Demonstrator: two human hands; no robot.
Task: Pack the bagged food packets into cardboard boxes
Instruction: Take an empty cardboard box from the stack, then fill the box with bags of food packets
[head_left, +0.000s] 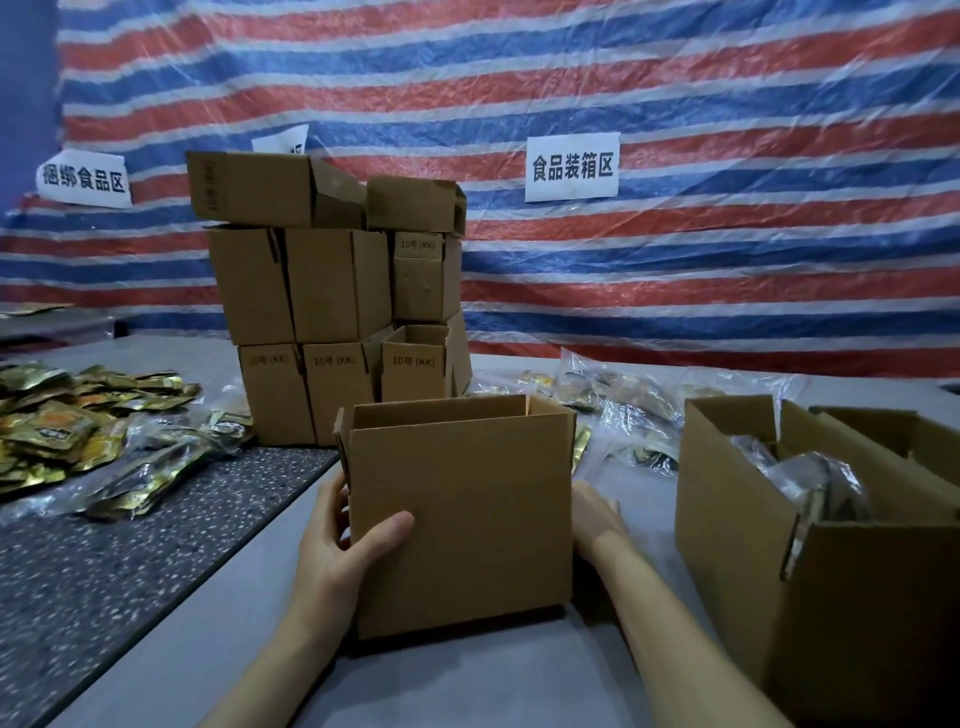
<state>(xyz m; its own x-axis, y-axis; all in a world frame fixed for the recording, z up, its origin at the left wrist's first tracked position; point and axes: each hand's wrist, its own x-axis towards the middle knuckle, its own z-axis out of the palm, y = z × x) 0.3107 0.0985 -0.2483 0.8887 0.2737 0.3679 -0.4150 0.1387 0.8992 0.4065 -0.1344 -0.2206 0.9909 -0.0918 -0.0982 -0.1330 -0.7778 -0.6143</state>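
Note:
An open small cardboard box (467, 514) stands upright on the grey table in front of me; its inside is hidden. My left hand (337, 545) grips its left side, thumb across the front face. My right hand (595, 519) lies against its right side, fingers hidden behind the box. Clear bags of food packets (623, 400) lie behind the box to the right. More bagged packets (156, 467) lie at the left, on the dark speckled mat.
A stack of small cardboard boxes (332, 312) stands behind the held box. A larger open carton (810, 519) with bagged packets inside stands at the right. Loose gold packets (57, 421) are heaped at far left. A striped tarp (727, 260) with paper signs forms the backdrop.

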